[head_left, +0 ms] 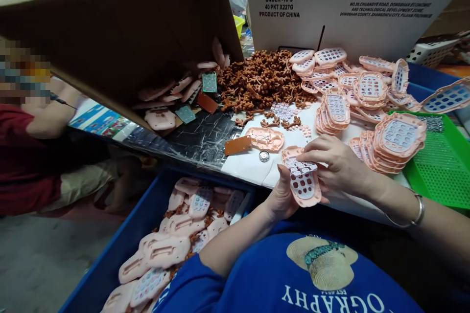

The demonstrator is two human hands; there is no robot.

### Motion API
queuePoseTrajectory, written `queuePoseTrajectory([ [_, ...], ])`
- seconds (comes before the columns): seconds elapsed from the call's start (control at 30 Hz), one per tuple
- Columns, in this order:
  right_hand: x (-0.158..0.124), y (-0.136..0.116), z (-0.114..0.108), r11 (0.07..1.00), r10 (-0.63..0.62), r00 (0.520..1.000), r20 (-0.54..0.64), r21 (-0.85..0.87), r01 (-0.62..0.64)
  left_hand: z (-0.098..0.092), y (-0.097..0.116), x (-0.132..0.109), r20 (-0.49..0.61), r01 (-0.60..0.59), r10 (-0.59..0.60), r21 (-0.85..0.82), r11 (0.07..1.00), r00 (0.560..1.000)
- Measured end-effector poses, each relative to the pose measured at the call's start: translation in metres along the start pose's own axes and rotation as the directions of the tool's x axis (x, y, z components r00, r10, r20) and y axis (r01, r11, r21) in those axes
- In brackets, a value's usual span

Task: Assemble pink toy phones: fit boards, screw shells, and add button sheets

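A pink plastic shell (pixel 311 198) with rows of holes in its white panel is held tilted above the table's front edge. My left hand (pixel 282 199) grips it from the left, thumb along its side. My right hand (pixel 332 164) is closed over its upper part, fingertips on a whitish button pad (pixel 301 168) that covers some of the holes. Just beyond lie an open pink shell half (pixel 270 139) with thin wires, an orange-brown flat piece (pixel 238 145) and a round silver part (pixel 264 156). Loose pale button pieces (pixel 284 111) lie farther back.
A heap of brown plastic pieces (pixel 257 80) lies at the back. Stacked pink shells (pixel 394 139) stand right, beside a green tray (pixel 436 166). A cardboard box (pixel 147 24) leans left; a blue bin (pixel 121 234) holds finished-looking shells. Another person's sleeve (pixel 16 156) is far left.
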State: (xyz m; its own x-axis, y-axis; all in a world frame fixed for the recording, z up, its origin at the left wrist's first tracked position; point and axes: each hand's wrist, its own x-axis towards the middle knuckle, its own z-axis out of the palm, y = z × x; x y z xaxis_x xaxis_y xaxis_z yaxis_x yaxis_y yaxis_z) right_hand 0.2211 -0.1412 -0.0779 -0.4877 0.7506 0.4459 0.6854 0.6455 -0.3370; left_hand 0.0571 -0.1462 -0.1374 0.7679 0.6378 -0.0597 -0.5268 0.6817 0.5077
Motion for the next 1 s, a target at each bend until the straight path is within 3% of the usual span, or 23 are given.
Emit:
queuePoseTrajectory([
  [0.1,0.001,-0.011,-0.003,0.979,0.001,0.992,0.126,-0.205,0.025,0.001,0.0,0.0,-0.074,-0.039,0.039,-0.001,0.999,0.996],
  [0.17,0.001,-0.018,-0.005,0.967,0.033,0.984,0.175,-0.255,0.013,0.004,0.002,0.0,-0.105,-0.06,0.059,-0.014,0.998,0.993],
  [0.37,-0.008,-0.025,-0.006,0.997,0.023,0.98,0.196,-0.076,-0.008,0.014,0.005,-0.001,-0.208,-0.148,0.133,-0.057,0.987,0.969],
  [0.53,-0.014,-0.027,-0.004,0.999,-0.002,0.974,0.226,-0.035,0.011,0.015,0.005,-0.001,-0.262,-0.212,0.197,-0.031,0.977,0.945],
  [0.6,-0.014,-0.029,-0.002,0.999,-0.002,0.979,0.204,-0.041,0.011,0.015,0.005,0.0,-0.277,-0.219,0.211,0.002,0.976,0.937],
  [0.73,-0.014,-0.03,0.004,0.998,-0.024,1.0,0.016,-0.057,0.025,0.013,0.007,0.002,-0.279,-0.188,0.189,0.032,0.982,0.942],
  [0.83,-0.017,-0.026,0.004,0.987,0.154,0.979,-0.135,0.077,-0.144,0.01,0.008,0.002,-0.228,-0.131,0.133,0.021,0.991,0.965],
  [0.93,-0.021,-0.021,0.004,0.856,0.477,0.862,-0.174,0.313,-0.411,0.008,0.008,0.001,-0.215,-0.108,0.114,0.037,0.993,0.97],
  [1.0,-0.022,-0.017,0.005,0.77,0.589,0.791,-0.165,0.412,-0.488,0.008,0.007,0.0,-0.194,-0.089,0.096,0.048,0.995,0.976],
])
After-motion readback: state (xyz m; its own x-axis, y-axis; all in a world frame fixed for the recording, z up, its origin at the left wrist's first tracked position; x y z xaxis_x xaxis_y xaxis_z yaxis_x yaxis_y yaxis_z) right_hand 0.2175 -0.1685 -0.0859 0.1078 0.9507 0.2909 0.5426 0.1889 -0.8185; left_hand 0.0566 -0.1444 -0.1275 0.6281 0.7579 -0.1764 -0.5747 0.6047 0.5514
